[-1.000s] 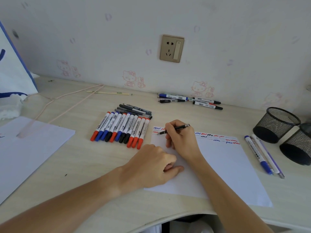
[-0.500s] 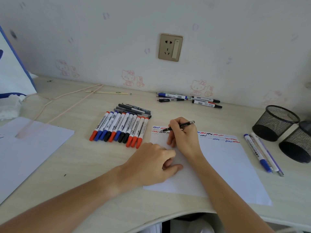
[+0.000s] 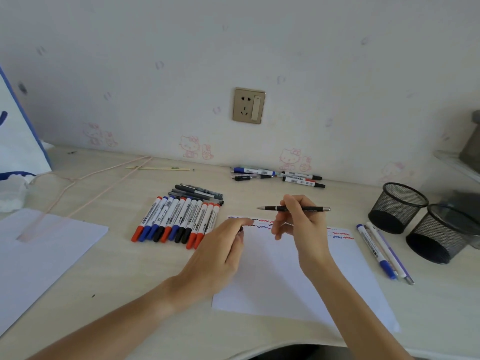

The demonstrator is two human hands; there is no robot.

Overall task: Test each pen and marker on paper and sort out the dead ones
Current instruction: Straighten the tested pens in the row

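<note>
1. Right hand point(image 3: 298, 224) has lifted the black pen point(image 3: 293, 208) off the test sheet point(image 3: 285, 279); pen now level in the air, tip pointing left.
2. Left hand point(image 3: 220, 255) has slid forward toward the sheet's scribbled top edge, index finger extended.

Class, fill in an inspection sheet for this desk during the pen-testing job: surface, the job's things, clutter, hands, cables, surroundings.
Surface: pale wood desk, a few dark specks.
Job's things: test paper with red, blue and black squiggles along its far edge; row of markers left of it; black pen held above the paper; pens by the wall; three pens right of the paper.
Clutter: second sheet at left; two empty-looking mesh cups; a thin stick.
Hands: right hand grips the pen; left hand rests over the paper's left edge, fingers loosely curled.
Cables: pink cord.
Surroundings: wall socket, cartoon-cat wallpaper.
</note>
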